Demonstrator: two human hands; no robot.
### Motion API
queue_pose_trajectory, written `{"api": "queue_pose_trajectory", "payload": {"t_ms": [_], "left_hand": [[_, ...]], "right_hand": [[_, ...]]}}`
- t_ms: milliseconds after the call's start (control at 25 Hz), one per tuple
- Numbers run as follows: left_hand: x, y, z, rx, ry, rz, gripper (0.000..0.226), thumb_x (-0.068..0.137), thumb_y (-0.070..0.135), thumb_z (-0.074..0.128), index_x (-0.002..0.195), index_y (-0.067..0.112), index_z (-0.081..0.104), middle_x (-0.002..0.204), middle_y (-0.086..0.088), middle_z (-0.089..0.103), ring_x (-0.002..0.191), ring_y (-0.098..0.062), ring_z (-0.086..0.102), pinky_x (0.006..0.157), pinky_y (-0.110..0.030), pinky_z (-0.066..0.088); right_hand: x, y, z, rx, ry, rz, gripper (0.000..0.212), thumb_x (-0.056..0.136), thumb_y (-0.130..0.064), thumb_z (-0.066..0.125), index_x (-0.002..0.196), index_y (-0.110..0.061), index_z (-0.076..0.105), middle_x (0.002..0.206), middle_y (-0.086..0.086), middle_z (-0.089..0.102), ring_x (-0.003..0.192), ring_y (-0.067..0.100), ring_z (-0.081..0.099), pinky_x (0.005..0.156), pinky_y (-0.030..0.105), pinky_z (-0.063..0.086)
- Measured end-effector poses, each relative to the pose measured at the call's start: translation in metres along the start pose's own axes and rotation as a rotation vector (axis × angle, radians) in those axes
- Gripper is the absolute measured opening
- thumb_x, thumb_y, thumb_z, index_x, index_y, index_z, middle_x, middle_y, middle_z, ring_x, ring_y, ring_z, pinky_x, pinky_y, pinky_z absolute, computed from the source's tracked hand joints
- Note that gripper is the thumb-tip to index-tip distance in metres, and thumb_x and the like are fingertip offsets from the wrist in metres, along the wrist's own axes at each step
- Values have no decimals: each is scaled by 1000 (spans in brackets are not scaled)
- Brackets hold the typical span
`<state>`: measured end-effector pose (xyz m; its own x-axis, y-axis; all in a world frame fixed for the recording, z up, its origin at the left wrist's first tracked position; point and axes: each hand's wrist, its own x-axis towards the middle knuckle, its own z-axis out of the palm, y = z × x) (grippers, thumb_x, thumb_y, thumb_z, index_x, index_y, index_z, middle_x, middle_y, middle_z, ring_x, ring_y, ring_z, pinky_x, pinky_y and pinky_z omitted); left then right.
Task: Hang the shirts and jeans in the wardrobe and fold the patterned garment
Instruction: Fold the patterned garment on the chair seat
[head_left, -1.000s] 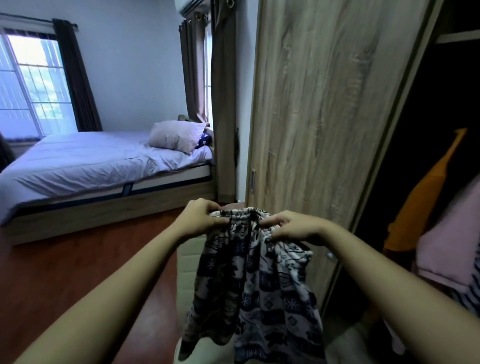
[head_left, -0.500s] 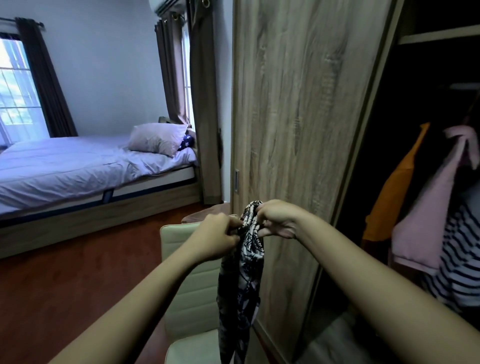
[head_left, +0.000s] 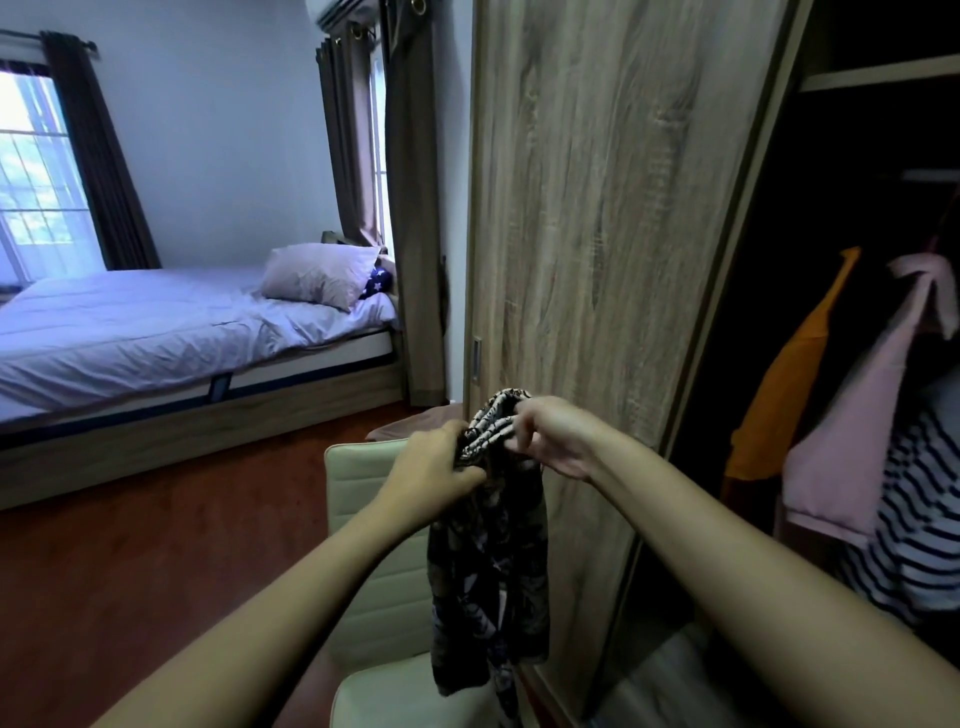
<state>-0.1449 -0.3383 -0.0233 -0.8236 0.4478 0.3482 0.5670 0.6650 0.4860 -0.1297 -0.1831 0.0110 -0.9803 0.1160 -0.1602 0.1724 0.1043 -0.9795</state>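
Together, left hand (head_left: 434, 462) and right hand (head_left: 553, 436) clench the bunched top of the patterned garment (head_left: 488, 577); the left fingers curl out of sight. Its lower end is cut off at the frame's bottom, before the chair (head_left: 371, 512).

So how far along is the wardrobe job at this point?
Looks done: an orange top, a pink top and a striped top hang in the open wardrobe. In hand: the left hand and right hand hold the patterned garment bunched at its top, hanging over the cream chair, unfolded. Left: folding it; no jeans are in view.

Pale bed (head_left: 156, 332) by window (head_left: 36, 182), red floor (head_left: 156, 545) — chair (head_left: 358, 467)
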Motion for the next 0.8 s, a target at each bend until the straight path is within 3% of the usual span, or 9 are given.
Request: {"api": "queue_pose_trajectory", "payload": {"t_ms": [120,200,280,360,520,640,800], "left_hand": [[3,-9,-20,26,-223,116,62,69,37,59,125,12,56,109,-9,67,102,-24,61,76,-22,38],[5,-17,-27,147,-359,121,53,79,25,66,129,14,53,117,-9,64,108,-26,58,80,-24,37],[5,-19,-27,336,-431,112,51,82,27,63,130,18,48,121,-9,61,111,-30,56,84,-32,41],[6,-11,-21,532,-370,142,43,84,28,58,123,16,46,117,-12,60,107,-35,57,80,-37,44],[3,4,-22,558,-127,195,31,82,38,41,99,13,47,107,-14,62,97,-38,58,64,-35,35],[-5,-9,-22,553,-66,270,47,68,47,25,95,16,48,98,-15,66,89,-40,59,62,-36,38],[1,-1,-28,536,2,350,78,65,80,19,99,22,58,82,-11,69,82,-35,65,61,-34,43]], "right_hand": [[-5,26,-30,-1302,2,-365,44,76,-18,65,117,-11,51,116,14,43,98,32,54,78,35,45],[-13,34,-44,-1644,41,-467,45,83,-44,61,119,-22,47,117,8,45,101,32,58,71,36,44],[-14,39,-45,-1712,25,-590,44,86,-58,47,117,-26,50,120,4,48,103,28,59,70,35,45],[-9,37,-41,-1648,-20,-701,46,87,-58,43,113,-22,55,123,1,52,104,25,59,75,35,47],[-9,18,-52,-1221,-155,-670,30,91,-42,51,92,-12,53,92,1,55,87,21,54,75,35,44],[-17,19,-51,-1175,-230,-681,18,94,-33,49,86,-19,42,78,-11,42,78,13,46,66,26,30],[-22,22,-48,-991,-123,-722,19,94,-24,51,107,-12,45,90,1,54,75,13,50,70,28,37]]}}
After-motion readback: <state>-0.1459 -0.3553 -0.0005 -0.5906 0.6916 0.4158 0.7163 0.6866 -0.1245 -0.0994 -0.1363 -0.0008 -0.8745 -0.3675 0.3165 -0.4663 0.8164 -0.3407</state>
